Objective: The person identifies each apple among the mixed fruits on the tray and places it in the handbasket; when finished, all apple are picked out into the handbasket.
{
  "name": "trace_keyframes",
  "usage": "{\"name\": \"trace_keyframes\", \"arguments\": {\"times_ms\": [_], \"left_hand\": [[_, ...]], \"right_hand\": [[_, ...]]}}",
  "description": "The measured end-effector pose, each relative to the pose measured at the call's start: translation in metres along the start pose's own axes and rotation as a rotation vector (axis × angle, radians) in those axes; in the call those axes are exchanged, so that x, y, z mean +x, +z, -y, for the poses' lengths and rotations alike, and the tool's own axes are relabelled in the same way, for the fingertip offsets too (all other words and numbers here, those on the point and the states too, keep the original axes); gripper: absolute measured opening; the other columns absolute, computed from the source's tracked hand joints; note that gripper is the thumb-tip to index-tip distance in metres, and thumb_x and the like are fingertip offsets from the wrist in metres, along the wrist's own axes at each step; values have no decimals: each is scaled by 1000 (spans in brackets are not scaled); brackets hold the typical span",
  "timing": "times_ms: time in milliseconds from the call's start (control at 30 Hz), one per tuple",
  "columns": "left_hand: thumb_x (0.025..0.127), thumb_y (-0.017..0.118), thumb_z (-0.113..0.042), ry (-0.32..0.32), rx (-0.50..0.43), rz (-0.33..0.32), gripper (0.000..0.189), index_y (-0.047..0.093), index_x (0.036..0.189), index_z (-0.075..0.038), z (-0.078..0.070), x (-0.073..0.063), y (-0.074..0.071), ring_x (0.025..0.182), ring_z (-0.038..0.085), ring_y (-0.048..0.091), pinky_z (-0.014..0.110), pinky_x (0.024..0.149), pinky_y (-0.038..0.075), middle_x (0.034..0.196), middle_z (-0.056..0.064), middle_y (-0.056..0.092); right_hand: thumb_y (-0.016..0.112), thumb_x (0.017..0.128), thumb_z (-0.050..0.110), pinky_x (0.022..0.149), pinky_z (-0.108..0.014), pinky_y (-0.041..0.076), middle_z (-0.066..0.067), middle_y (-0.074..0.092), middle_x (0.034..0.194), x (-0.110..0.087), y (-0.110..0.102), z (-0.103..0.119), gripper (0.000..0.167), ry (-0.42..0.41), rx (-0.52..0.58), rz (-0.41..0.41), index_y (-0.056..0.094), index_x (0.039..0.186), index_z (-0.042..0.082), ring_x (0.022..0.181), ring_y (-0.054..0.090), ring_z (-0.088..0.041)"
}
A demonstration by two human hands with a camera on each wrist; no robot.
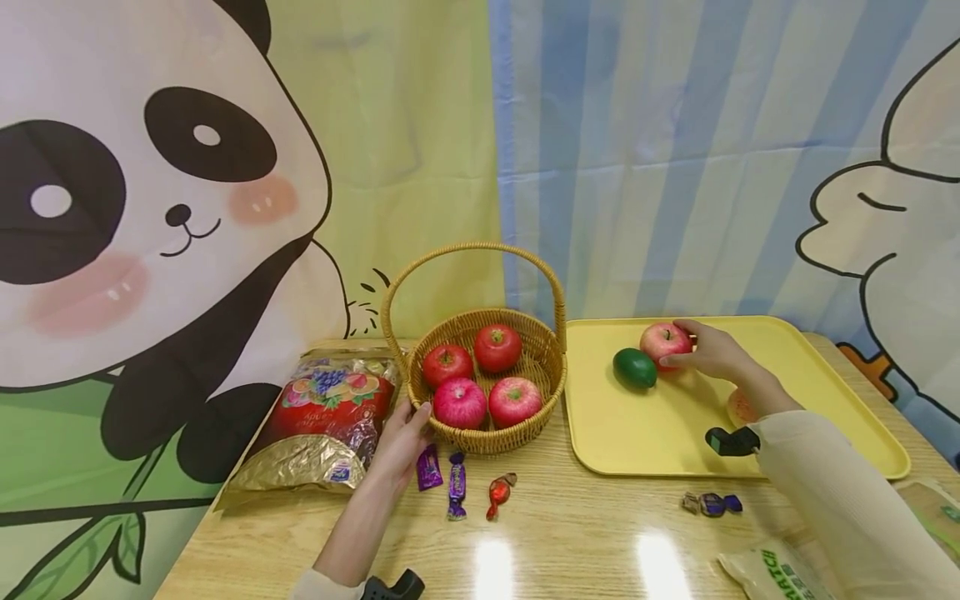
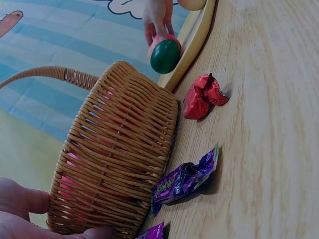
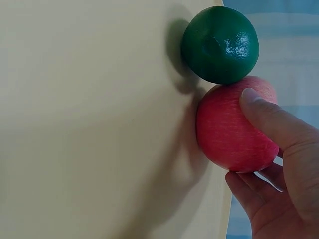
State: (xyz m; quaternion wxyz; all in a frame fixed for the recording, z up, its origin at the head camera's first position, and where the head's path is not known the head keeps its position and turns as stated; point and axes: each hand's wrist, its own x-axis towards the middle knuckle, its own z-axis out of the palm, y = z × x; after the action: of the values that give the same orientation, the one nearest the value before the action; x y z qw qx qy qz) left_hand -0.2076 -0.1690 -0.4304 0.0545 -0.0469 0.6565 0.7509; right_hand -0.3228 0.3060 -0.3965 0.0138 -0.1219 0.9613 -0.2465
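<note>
On the yellow tray (image 1: 600,442), my right hand (image 1: 712,354) grips a pinkish-red apple (image 1: 663,343), thumb on one side and fingers round the other. A smooth dark green oval fruit (image 3: 222,45) sits right against that apple. My left hand (image 1: 405,437) holds the wicker basket (image 2: 114,144) at its near left side, the thumb near the rim and fingers lower on the weave. Several red and pink apples (image 1: 498,347) lie inside this basket, whose tall handle arches over them. Another round pinkish fruit (image 1: 741,408) is partly hidden behind my right forearm.
A red and gold candy bag (image 1: 330,417) lies left of the basket. Wrapped candies, purple (image 1: 457,486) and red (image 1: 498,495), lie before the basket. Another dark wrapped candy (image 1: 712,504) and a pale packet (image 1: 776,571) are in front of the tray. A printed curtain (image 1: 600,167) hangs behind.
</note>
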Motion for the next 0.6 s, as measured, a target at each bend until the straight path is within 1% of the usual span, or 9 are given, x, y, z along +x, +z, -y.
{"name": "trace_keyframes", "arguments": {"times_ms": [100, 233, 367, 500, 600], "left_hand": [[106, 34, -13, -3, -3, -3, 55, 11, 155, -2, 0, 1, 0, 144, 39, 26, 52, 121, 24, 158, 23, 21], [106, 34, -15, -4, 1, -6, 56, 11, 155, -2, 0, 1, 1, 144, 38, 27, 52, 120, 26, 158, 23, 21], [106, 34, -15, -10, 4, -10, 56, 10, 155, -2, 0, 1, 1, 145, 38, 26, 52, 120, 26, 159, 23, 19], [106, 33, -13, -5, 5, -3, 56, 9, 155, -1, 0, 0, 1, 145, 40, 25, 53, 120, 25, 159, 25, 18], [106, 33, -12, -3, 1, -7, 55, 10, 155, 0, -1, 0, 1, 144, 40, 26, 53, 120, 25, 158, 25, 20]], "right_hand": [[75, 83, 40, 94, -59, 47, -36, 54, 127, -1, -2, 0, 87, -9, -7, -7, 35, 143, -9, 114, 53, -50], [75, 83, 40, 94, -60, 47, -36, 54, 127, -4, -9, 3, 85, -20, -11, -22, 36, 142, -7, 114, 53, -51], [75, 84, 36, 94, -60, 47, -36, 53, 130, -6, -18, 10, 82, -48, 15, -42, 38, 142, -6, 117, 51, -51], [76, 83, 35, 98, -59, 47, -31, 50, 137, -7, -27, 25, 82, -92, 70, -38, 37, 145, -3, 124, 48, -48], [76, 84, 34, 99, -57, 49, -28, 47, 141, -8, -34, 44, 84, -133, 121, -3, 34, 147, -1, 128, 47, -45]]}}
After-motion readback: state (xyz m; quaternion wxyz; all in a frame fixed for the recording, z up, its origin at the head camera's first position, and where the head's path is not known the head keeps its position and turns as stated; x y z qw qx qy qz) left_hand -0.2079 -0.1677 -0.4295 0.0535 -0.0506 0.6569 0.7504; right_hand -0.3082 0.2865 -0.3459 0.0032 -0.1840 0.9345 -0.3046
